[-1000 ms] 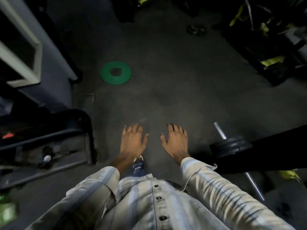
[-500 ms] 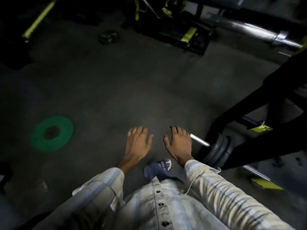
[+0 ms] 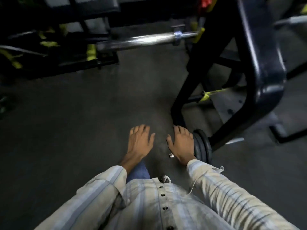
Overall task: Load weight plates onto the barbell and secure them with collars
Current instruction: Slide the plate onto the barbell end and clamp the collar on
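Your view has swung right in the last second: the green plate that lay on the floor to your left is out of frame now, and the rack has come in. At far left there's only dark, blurry equipment with yellow-green tags point(image 3: 90, 53), too smeared to name.

Your left hand point(image 3: 139, 142) is out in front, palm down, fingers spread, holding nothing. Your right hand point(image 3: 181, 143) is the same, spread and empty, with the small end of a bar point(image 3: 171, 155) poking out just under the wrist.

Just right of that hand are the dark weight plates point(image 3: 202, 146), stacked upright on that low bar and closer to you than half a second ago. Above, the chrome barbell point(image 3: 146, 39) lies across the black rack frame point(image 3: 259, 63), its sleeve bare.

My read: you've turned from the green plate toward this stack, so picking up a plate looks like the next step. Nothing is loaded yet, and no collars are visible.
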